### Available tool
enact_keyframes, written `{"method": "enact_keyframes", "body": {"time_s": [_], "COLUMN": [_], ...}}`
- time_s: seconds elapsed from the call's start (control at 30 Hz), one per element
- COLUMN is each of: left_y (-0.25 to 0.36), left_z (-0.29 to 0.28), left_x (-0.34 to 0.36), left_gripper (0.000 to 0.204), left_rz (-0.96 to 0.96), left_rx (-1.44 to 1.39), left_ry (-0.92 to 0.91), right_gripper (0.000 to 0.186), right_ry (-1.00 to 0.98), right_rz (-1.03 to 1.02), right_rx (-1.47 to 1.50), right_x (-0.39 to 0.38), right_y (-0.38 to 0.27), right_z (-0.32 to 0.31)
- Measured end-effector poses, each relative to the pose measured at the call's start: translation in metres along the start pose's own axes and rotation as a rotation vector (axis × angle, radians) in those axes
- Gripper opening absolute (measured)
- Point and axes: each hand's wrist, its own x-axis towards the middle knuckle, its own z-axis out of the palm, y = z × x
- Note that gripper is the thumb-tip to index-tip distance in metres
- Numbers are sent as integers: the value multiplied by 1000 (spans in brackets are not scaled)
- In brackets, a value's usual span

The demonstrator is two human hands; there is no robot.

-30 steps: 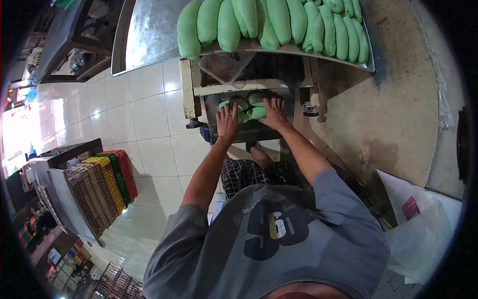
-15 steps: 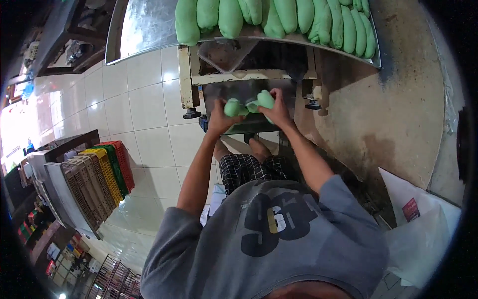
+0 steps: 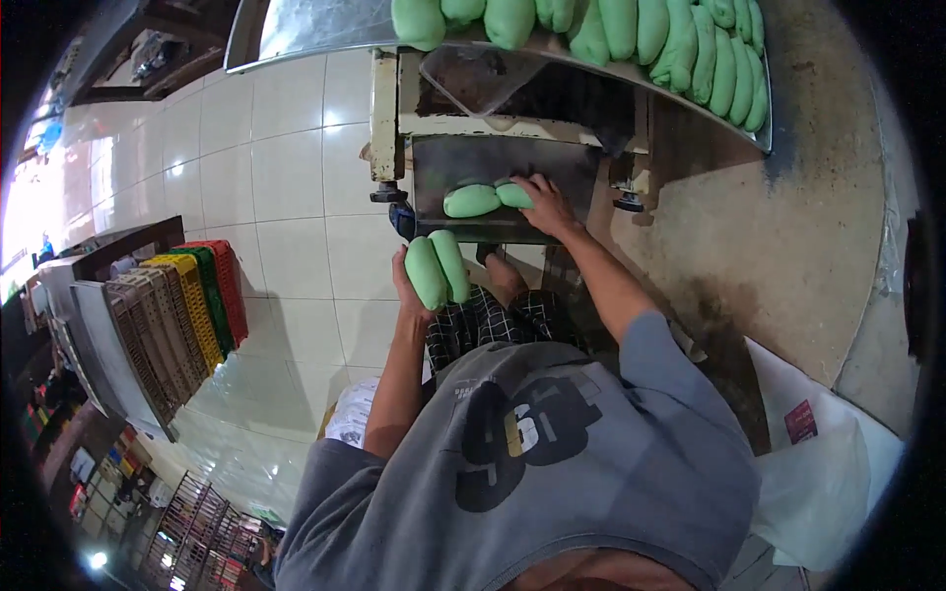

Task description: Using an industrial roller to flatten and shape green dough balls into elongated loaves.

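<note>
Cradling two green rolls (image 3: 425, 274), the left hand (image 3: 402, 284) lies at eight o'clock from the right hand (image 3: 549, 209), which touches another roll (image 3: 509, 196), grip unclear.

On the dark plate (image 3: 463, 163), free room behind rolls (image 3: 472, 201) ends at crossbar (image 3: 503, 127).

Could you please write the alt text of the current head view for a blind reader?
A person's left hand holds two green elongated pieces side by side; the right hand touches one of two similar pieces lying end to end on a dark surface. At the top, a metal tray carries many more such pieces.
</note>
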Motion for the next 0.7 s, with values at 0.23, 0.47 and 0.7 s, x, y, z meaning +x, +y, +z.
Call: {"method": "enact_keyframes", "body": {"time_s": [0.23, 0.47, 0.7], "left_y": [-6, 13, 41], "left_z": [22, -26, -18], "left_x": [-22, -36, -76], "left_gripper": [66, 43, 64], "left_rz": [48, 129, 146], "left_rx": [-92, -310, -302], "left_ry": [-95, 47, -9], "right_gripper": [62, 54, 55], "right_ry": [-191, -14, -188], "right_rz": [603, -101, 3], "right_rx": [1363, 347, 710], "right_x": [-69, 1, 27], "right_y": [-106, -108, -113], "right_z": [-41, 4, -26]}}
